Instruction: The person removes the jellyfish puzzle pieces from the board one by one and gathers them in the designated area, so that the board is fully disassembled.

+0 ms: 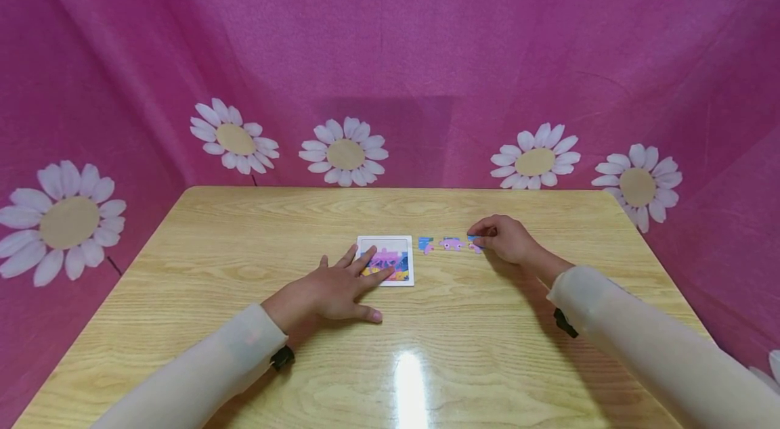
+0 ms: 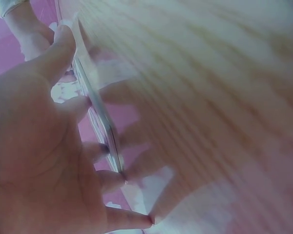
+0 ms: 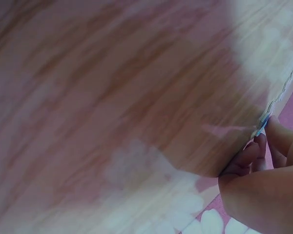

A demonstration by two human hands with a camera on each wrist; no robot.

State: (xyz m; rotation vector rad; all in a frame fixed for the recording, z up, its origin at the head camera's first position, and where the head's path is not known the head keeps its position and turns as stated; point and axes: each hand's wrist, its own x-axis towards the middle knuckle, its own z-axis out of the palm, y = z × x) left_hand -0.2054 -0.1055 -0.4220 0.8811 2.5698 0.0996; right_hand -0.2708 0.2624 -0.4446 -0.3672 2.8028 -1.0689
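Piece [image 1: 476,249] is pinched by right hand [image 1: 510,239], thumb against fingertips. Pieces [image 1: 453,245] are seen just left of the grip; beyond them, tray [image 1: 411,266] is overlaid by spread left hand [image 1: 341,288]. Judged light, stiff; best gripped by edges.

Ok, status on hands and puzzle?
Left hand spread over jigsaw tray. Right hand pinches rightmost jigsaw piece. Blue-and-pink piece, pink eyed piece lie between.

Pale wood-grain surface [image 1: 487,354], glossy, bright glare streak [image 1: 411,392] on near part. Magenta cloth [image 1: 390,23] behind and along sides, bearing white, yellow-centred daisies [image 1: 345,153].
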